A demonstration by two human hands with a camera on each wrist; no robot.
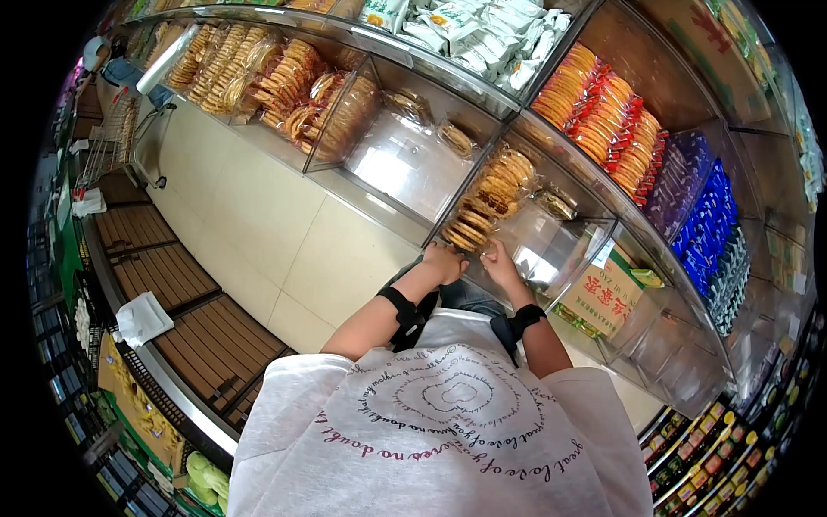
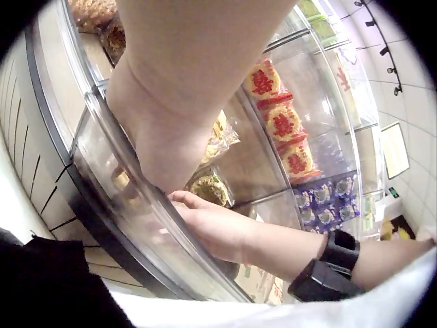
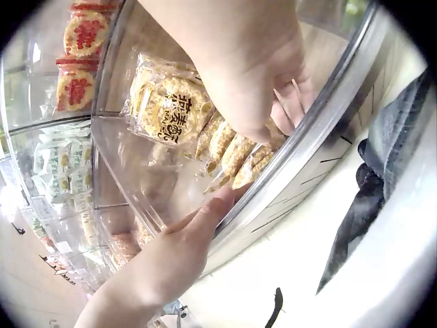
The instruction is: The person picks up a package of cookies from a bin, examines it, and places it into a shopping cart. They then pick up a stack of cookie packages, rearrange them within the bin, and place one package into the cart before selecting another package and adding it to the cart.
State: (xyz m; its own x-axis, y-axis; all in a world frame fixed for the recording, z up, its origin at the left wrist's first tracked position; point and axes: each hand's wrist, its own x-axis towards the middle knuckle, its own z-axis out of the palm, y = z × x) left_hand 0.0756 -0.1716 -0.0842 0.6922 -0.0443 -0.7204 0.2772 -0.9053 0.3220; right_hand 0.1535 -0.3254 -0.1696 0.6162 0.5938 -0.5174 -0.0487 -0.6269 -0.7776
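Observation:
A row of clear-wrapped round oat biscuits (image 1: 469, 226) stands on edge at the front of a clear plastic bin, with dark sides showing on some. At the row's left end, my left hand (image 1: 445, 261) reaches over the front wall. Its thumb lies against the end packet in the right wrist view; its other fingers are hidden. From the other side comes my right hand (image 3: 239, 68), fingers curled and thumb at the near packets, pinching the row's end. Behind the row lies a pile of wrapped oat biscuits (image 3: 171, 109) with dark printed characters.
Clear dividers (image 1: 448, 207) and a low front wall (image 3: 300, 147) bound the bin. A flat wrapped biscuit (image 1: 556, 204) lies farther back. The neighbouring left bin holds a few packets (image 1: 457, 138). Red-wrapped biscuits (image 1: 603, 112) fill the upper tier, and a printed carton (image 1: 607, 289) stands to the right.

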